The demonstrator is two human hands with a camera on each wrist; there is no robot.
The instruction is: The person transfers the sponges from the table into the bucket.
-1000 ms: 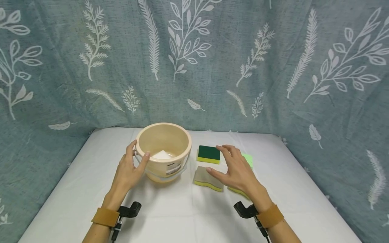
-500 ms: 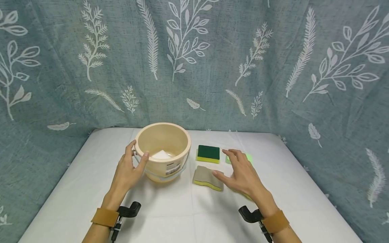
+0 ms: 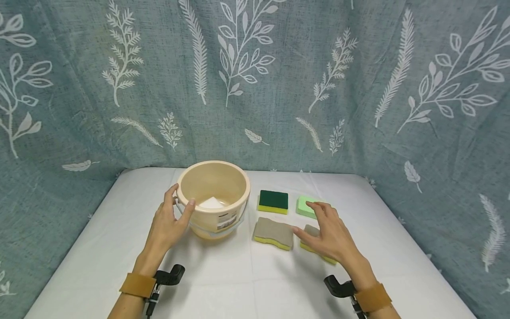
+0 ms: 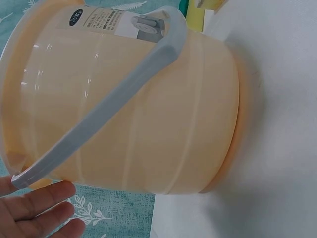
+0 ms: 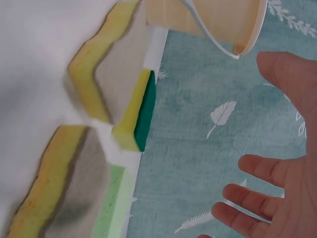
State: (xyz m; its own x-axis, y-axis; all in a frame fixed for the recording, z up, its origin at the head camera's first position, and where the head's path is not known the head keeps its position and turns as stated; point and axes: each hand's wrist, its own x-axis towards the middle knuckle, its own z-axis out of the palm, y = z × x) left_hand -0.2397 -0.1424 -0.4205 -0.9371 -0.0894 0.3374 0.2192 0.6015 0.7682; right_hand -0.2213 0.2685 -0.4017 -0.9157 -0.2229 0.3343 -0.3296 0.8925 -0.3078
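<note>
My left hand (image 3: 171, 221) rests against the outside of a cream bucket (image 3: 215, 219), thumb at the front of the rim and fingers at its left side. In the left wrist view the fingers (image 4: 47, 198) look loosely extended beside the end of the grey handle (image 4: 114, 99). Above the table my right hand (image 3: 332, 235) hovers, holding nothing, its fingers and thumb spread. Beneath and beside it lie a grey-and-yellow wavy sponge (image 3: 273, 232), a second such sponge (image 3: 312, 230) partly covered by the hand, and a light green sponge (image 3: 306, 207).
A dark green and yellow scrub sponge (image 3: 273, 201) lies between the bucket and the light green sponge. Inside the bucket is a white piece (image 3: 212, 203). A white cloth (image 3: 223, 283) covers the table, with a leaf-patterned blue-green curtain (image 3: 255, 88) behind.
My right hand has drifted right and toward me, uncovering more of the light green sponge and the right-hand grey-and-yellow sponge. My left hand and the bucket have kept their places.
</note>
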